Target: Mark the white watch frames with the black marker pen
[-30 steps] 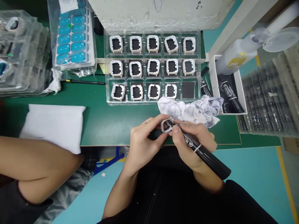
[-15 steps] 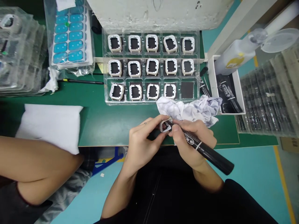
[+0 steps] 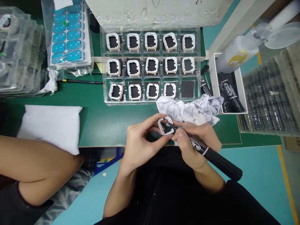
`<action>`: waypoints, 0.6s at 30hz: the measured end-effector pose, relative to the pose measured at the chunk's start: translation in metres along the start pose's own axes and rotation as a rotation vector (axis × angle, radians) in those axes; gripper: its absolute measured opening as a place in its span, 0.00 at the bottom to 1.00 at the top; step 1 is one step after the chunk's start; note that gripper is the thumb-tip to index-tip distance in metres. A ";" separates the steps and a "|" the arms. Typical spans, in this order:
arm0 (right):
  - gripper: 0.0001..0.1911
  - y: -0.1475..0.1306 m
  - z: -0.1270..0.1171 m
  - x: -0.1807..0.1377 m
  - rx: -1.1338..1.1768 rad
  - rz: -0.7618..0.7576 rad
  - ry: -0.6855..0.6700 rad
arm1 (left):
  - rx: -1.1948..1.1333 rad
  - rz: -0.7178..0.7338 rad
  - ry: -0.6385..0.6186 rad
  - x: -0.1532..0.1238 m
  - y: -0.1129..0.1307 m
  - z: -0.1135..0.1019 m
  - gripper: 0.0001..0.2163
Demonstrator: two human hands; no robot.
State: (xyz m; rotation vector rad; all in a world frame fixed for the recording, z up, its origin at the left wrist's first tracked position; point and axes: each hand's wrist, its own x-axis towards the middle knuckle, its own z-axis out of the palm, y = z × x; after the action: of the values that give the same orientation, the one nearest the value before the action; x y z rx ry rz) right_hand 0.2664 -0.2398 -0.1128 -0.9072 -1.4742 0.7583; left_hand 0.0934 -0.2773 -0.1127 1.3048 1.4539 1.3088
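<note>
Between thumb and fingers, my left hand (image 3: 142,140) grips a white square watch-case frame (image 3: 161,126) with rounded corners and an open middle. My right hand (image 3: 198,140) is closed around a black marker pen (image 3: 220,161), whose tip reaches the frame's inner right edge. Whether the tip touches the frame I cannot tell. Beyond my hands lies a clear plastic tray (image 3: 140,103) of similar white frames in rows. Its front right compartment holds only a dark square pad (image 3: 187,89). A crumpled white cloth (image 3: 197,109) lies just past my right hand.
Right of the tray stands a white box (image 3: 245,93) with markers and a bottle (image 3: 239,53). Stacked clear trays (image 3: 264,100) stand farther right. At left are blue sticker sheets (image 3: 67,37), more trays (image 3: 21,56), a folded white cloth (image 3: 50,125) and another person's arm (image 3: 35,162).
The frame has turned in my left hand, so its open face now shows more fully. The marker and my right hand have shifted slightly right and down.
</note>
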 end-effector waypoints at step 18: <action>0.07 0.014 -0.005 -0.001 0.108 -0.235 0.089 | 0.084 0.074 -0.035 0.014 0.002 -0.007 0.22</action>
State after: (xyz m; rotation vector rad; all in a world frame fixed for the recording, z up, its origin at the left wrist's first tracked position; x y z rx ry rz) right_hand 0.2728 -0.2343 -0.1251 -0.6641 -1.4180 0.6105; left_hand 0.0851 -0.2651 -0.1080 1.4417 1.4618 1.2774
